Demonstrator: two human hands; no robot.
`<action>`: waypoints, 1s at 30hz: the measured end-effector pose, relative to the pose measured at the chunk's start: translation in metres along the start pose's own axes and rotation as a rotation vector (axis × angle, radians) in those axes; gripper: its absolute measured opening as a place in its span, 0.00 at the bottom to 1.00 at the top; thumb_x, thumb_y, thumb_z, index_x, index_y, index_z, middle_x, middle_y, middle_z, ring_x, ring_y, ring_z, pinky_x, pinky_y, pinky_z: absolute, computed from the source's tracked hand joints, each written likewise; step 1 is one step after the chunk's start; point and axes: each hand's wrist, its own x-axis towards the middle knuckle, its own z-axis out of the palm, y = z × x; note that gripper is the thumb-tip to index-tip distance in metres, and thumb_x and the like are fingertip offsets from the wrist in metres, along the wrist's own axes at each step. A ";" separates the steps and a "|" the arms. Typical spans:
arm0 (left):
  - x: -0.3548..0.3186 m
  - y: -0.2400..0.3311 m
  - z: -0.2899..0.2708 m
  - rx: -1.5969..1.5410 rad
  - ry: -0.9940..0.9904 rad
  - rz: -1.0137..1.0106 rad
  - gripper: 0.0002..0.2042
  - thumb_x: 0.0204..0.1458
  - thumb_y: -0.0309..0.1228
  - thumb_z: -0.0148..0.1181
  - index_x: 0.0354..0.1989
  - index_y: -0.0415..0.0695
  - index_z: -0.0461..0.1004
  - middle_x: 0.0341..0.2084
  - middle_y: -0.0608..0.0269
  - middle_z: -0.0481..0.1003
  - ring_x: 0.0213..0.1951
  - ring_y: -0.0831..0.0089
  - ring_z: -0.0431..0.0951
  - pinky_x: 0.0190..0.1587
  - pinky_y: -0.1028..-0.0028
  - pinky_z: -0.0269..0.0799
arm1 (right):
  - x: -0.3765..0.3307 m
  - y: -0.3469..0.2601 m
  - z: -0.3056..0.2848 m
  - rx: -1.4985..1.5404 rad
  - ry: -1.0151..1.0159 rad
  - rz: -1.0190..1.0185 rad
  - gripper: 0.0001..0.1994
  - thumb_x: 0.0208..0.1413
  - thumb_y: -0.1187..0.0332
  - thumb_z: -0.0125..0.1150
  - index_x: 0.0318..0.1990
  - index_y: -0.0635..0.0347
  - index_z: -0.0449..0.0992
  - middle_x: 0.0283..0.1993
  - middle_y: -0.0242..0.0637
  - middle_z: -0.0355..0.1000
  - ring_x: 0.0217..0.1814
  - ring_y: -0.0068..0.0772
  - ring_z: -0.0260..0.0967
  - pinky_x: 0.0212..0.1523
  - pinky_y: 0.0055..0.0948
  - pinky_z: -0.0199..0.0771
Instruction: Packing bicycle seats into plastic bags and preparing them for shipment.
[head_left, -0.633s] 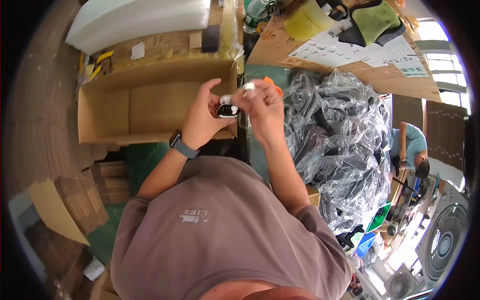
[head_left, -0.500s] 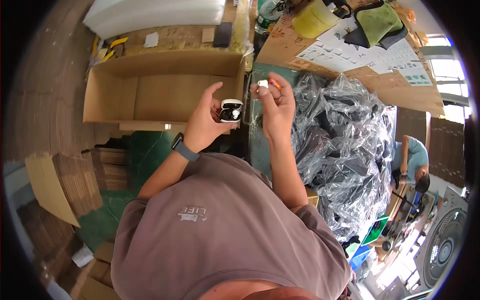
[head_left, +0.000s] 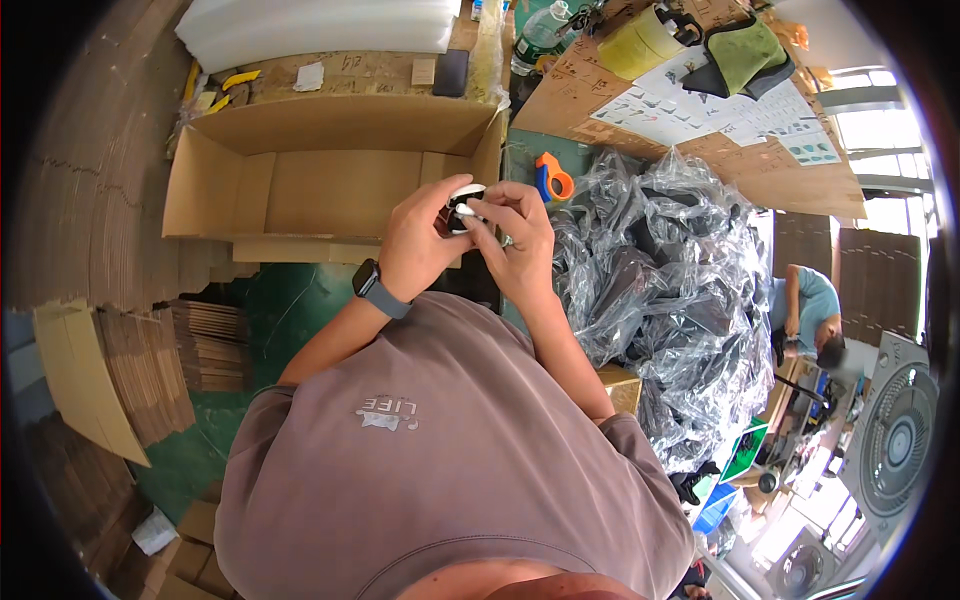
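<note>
My left hand [head_left: 413, 235], with a dark watch on its wrist, grips a small white earbud case [head_left: 456, 222]. The case's lid is up and its inside is black. My right hand [head_left: 520, 240] pinches a white earbud [head_left: 464, 210] between thumb and fingers, right at the case's opening. Fingers of both hands cover parts of the case, so I cannot tell whether the earbud is seated. Beyond my right hand, an orange and blue tool with a ring-shaped part [head_left: 562, 186] lies on the green surface.
A long open cardboard box [head_left: 330, 195] stands ahead on the left. Clear plastic bags holding dark things [head_left: 680, 300] are heaped on the right. Flattened cardboard [head_left: 145, 375] stacks up at left. Another person [head_left: 815, 310] and a fan [head_left: 895, 440] are at far right.
My right hand has moved left from above the green surface to the case, bringing an earbud to it. The orange and blue tool it partly covered now shows whole.
</note>
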 end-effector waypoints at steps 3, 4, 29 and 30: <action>0.021 -0.014 -0.025 -0.009 -0.003 0.042 0.32 0.47 0.24 0.78 0.65 0.45 0.80 0.45 0.53 0.83 0.37 0.58 0.84 0.41 0.64 0.82 | 0.012 0.013 0.022 -0.059 0.024 -0.062 0.11 0.56 0.80 0.77 0.46 0.64 0.88 0.53 0.43 0.79 0.49 0.43 0.79 0.47 0.37 0.81; 0.029 -0.019 -0.035 0.013 -0.002 0.078 0.32 0.47 0.24 0.78 0.65 0.45 0.80 0.45 0.52 0.83 0.39 0.56 0.85 0.42 0.63 0.82 | 0.019 0.013 0.030 -0.091 -0.023 -0.085 0.11 0.56 0.79 0.77 0.46 0.64 0.88 0.53 0.44 0.79 0.51 0.45 0.79 0.50 0.39 0.80; 0.173 -0.163 -0.158 -0.134 -0.181 -0.031 0.33 0.50 0.23 0.80 0.68 0.45 0.79 0.45 0.55 0.83 0.43 0.64 0.87 0.45 0.66 0.83 | 0.154 0.024 0.186 -0.352 -0.218 -0.006 0.25 0.61 0.78 0.70 0.67 0.64 0.78 0.62 0.48 0.73 0.61 0.50 0.78 0.60 0.43 0.82; 0.180 -0.178 -0.158 -0.185 -0.157 -0.072 0.30 0.52 0.24 0.80 0.66 0.43 0.81 0.46 0.56 0.85 0.45 0.68 0.87 0.46 0.69 0.84 | 0.155 0.024 0.189 -0.253 -0.113 0.024 0.28 0.62 0.78 0.68 0.72 0.64 0.74 0.65 0.50 0.73 0.63 0.50 0.78 0.63 0.43 0.82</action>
